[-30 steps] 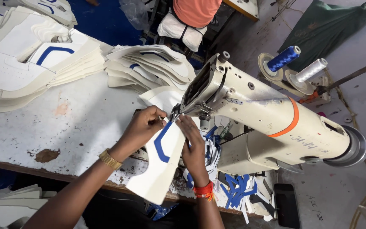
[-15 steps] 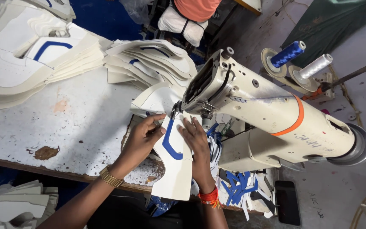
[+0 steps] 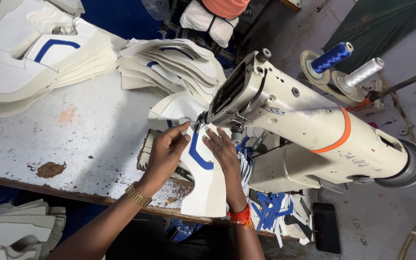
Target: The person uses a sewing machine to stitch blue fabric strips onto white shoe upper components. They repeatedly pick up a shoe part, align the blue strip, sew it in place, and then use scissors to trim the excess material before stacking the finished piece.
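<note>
The cream sewing machine (image 3: 314,139) overhangs the white worktop (image 3: 73,139). Two stacks of cut white panels (image 3: 39,62) lie on the worktop beyond the hands. The white panel with blue strip (image 3: 203,168) lies flat under the needle. The left hand (image 3: 167,151) pinches its edge; the right hand (image 3: 222,149) presses it flat, fingers extended, which steadies the seam. No containers visible.
</note>
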